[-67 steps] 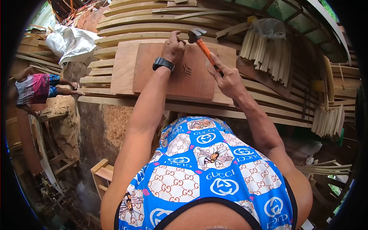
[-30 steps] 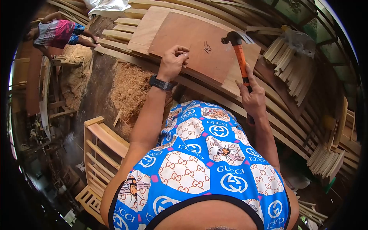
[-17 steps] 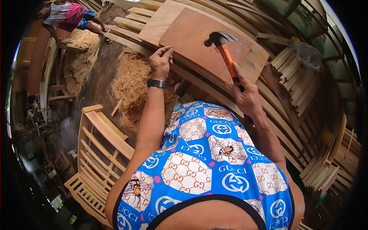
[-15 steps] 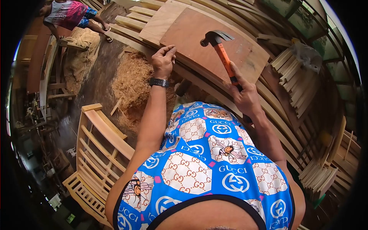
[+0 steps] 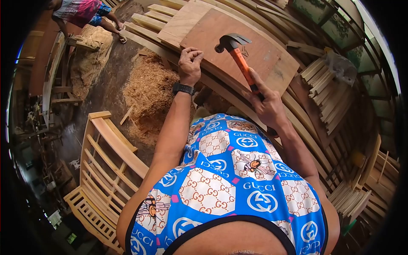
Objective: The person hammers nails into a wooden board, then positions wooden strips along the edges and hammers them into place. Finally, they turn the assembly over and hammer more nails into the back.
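Observation:
My right hand (image 5: 267,102) is wrapped round the handle of a claw hammer (image 5: 242,66) with an orange shaft and a dark head. The hammer's head is over a reddish-brown plywood panel (image 5: 212,36), which lies on a paler board (image 5: 180,25). A few thin dark pieces that look like nails (image 5: 245,52) rest on the panel beside the hammer. At the panel's near left edge is my left hand (image 5: 190,66), its thumb and fingertips pinched together. Whatever they hold, if anything, is too small to make out. A dark watch (image 5: 183,89) circles my left wrist.
Long wooden strips (image 5: 306,112) lie under and around the boards. Sawdust (image 5: 146,91) is heaped on the floor at left, near a slatted wooden bench (image 5: 106,159). A person (image 5: 83,12) stands at the upper left. Stacked slats (image 5: 321,87) lie to the right.
My left hand has shifted slightly right, still pinched. The hammer has moved a little left and tilted more, uncovering the small dark pieces on the panel. The view has shifted slightly.

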The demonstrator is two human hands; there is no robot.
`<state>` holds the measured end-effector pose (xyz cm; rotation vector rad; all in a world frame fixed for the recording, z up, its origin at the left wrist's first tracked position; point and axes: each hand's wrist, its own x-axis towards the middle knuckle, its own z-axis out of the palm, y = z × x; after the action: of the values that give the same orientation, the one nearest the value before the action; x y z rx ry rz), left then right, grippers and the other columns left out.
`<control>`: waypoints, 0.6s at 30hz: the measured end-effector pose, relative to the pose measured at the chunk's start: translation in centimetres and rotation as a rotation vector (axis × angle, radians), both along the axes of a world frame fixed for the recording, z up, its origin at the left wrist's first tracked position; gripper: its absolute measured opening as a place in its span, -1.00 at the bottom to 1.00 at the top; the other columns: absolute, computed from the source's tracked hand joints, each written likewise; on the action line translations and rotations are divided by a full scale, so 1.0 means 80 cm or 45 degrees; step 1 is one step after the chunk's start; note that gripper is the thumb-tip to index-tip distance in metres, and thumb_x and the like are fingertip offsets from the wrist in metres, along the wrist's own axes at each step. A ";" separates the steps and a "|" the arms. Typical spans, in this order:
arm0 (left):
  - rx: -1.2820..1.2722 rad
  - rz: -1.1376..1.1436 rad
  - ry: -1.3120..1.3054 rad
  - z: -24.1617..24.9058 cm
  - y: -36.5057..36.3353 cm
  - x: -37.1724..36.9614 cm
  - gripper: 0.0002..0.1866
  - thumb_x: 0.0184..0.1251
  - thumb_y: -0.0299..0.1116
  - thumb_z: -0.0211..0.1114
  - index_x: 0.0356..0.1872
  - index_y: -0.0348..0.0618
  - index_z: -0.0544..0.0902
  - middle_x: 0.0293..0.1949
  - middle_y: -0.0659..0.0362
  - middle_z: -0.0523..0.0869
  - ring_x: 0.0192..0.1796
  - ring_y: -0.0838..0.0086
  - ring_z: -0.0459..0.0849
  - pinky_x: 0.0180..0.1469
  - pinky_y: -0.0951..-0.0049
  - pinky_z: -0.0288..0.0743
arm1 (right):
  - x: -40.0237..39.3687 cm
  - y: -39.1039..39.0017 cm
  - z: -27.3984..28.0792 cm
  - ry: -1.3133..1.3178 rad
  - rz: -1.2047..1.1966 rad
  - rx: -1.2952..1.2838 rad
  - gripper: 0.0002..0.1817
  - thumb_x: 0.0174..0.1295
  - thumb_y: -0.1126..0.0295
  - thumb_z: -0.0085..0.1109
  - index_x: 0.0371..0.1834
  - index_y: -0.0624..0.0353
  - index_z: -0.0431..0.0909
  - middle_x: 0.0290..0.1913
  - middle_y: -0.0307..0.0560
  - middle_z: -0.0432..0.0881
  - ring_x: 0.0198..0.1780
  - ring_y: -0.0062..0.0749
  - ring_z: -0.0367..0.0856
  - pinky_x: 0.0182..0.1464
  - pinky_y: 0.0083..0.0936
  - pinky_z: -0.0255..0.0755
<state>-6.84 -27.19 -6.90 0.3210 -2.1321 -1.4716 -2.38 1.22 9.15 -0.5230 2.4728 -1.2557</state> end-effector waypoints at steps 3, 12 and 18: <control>-0.031 0.008 0.033 0.002 0.002 0.001 -0.86 0.33 -0.42 0.52 -0.22 -0.31 0.82 -0.06 0.17 0.67 -0.27 0.50 0.67 -0.17 0.47 0.59 | 0.000 0.000 0.002 -0.021 0.000 0.021 -0.22 0.41 0.40 0.36 0.68 -0.13 0.27 -0.20 0.25 0.81 -0.17 -0.19 0.84 0.00 -0.37 0.61; -0.156 0.026 0.086 0.006 0.010 0.002 -0.86 0.36 -0.43 0.47 -0.23 -0.34 0.80 -0.06 0.12 0.68 -0.20 0.41 0.70 -0.14 0.43 0.61 | 0.001 0.000 -0.005 0.027 0.052 0.001 -0.23 0.40 0.41 0.33 0.68 -0.16 0.28 -0.20 0.27 0.80 -0.17 -0.04 0.85 -0.01 -0.31 0.62; -0.257 0.041 0.136 0.003 0.011 0.000 -0.87 0.36 -0.45 0.46 -0.25 -0.34 0.80 -0.08 0.10 0.67 -0.17 0.39 0.70 -0.13 0.41 0.61 | -0.003 -0.005 -0.002 -0.043 0.105 -0.005 -0.19 0.34 0.47 0.28 0.68 -0.19 0.27 -0.16 0.29 0.80 -0.11 0.13 0.83 0.00 -0.21 0.62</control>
<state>-6.85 -26.34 -6.63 0.1969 -2.1559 -1.2153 -2.62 0.84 8.96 -0.5936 2.3955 -1.2277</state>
